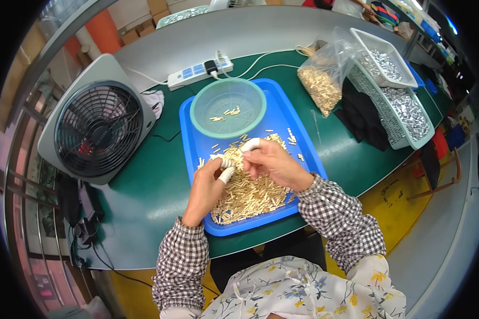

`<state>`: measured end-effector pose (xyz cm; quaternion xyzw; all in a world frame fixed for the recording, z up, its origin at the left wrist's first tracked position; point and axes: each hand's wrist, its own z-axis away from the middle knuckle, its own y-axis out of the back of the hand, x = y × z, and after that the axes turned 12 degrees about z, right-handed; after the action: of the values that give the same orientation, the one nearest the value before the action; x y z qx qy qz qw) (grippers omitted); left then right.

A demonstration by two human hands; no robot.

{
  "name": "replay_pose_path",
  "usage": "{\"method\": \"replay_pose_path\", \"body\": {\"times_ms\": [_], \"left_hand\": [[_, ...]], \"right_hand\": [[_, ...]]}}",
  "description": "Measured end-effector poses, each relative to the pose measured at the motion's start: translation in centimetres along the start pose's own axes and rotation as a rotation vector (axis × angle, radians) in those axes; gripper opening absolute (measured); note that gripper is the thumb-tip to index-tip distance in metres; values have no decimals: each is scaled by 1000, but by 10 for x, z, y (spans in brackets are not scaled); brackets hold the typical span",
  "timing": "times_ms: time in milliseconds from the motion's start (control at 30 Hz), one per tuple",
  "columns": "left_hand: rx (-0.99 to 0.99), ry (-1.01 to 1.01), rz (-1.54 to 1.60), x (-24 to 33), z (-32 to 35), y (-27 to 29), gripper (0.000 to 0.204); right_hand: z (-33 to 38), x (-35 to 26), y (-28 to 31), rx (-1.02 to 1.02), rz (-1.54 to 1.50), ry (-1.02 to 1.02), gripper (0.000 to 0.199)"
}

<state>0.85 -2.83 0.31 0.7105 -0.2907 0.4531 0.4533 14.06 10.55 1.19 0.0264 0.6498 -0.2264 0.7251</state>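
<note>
— Where are the hands?
— Left hand (206, 183) and right hand (269, 162) pinch small brass pins (250, 194) over the blue tray (303, 151), heaped toward its near edge.
— Beyond them?
— Green bowl (228, 108), at the far end.

Single view, head-mounted fisheye, looking steeply down and slightly forward from above the person's chest. Close range: the hands (239, 170) sit near frame centre over the blue tray (197, 143), forearms entering from the lower edge. The green counter (149, 186) fills the middle, its straight edges bowed by the lens. Far side reaches the fan (98, 127) at left and the mesh baskets (404, 111) at right. Dark vignette rings the corners. No second view.
</note>
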Motion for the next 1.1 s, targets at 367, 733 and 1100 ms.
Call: {"method": "replay_pose_path", "body": {"times_ms": [367,733,1100], "left_hand": [[164,434,1357,-22,-3,9,18],[143,465,1523,-27,-3,5,21],[99,457,1505,-25,-1,5,18]], "right_hand": [[5,14,-15,78,398,117,14],[3,15,-18,208,593,126,15],[4,15,-18,197,567,116,15]]}}
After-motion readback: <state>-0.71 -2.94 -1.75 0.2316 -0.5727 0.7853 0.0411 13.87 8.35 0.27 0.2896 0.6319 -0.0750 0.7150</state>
